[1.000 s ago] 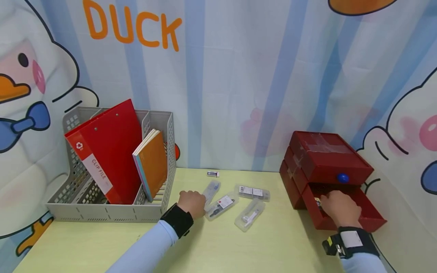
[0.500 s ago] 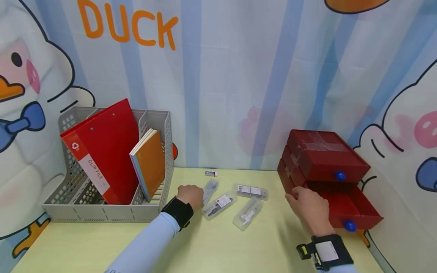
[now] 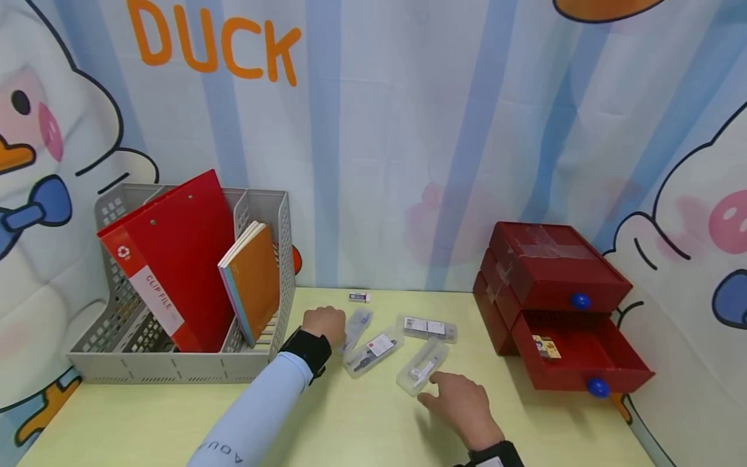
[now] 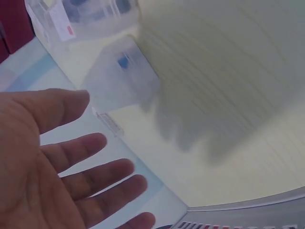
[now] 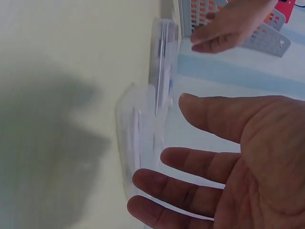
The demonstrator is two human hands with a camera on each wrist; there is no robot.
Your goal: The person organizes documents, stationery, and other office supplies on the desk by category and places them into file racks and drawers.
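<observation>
My right hand (image 3: 461,405) hovers beside a clear plastic pencil case (image 3: 423,368), its thumb and fingers apart and nothing between them in the right wrist view. To the left, my left hand (image 3: 324,324) is held above the table near another clear case (image 3: 357,326); the left wrist view shows its fingers (image 4: 102,177) loosely extended. Between the hands lies a case with dark pens (image 3: 372,353). Behind them is a labelled grey-toned case (image 3: 428,328). A small eraser (image 3: 358,297) sits at the back.
At right stands a red drawer box (image 3: 554,266); its pulled-out lower drawer (image 3: 618,373) contains a small yellowish printed item (image 3: 546,347). At left, a grey perforated file rack (image 3: 169,368) holds a red clip file (image 3: 181,272) and several notebooks (image 3: 253,282).
My right hand has left the pulled-out drawer and moved left to the nearest pencil case. The yellowish item now shows inside the drawer. My left hand has shifted only slightly.
</observation>
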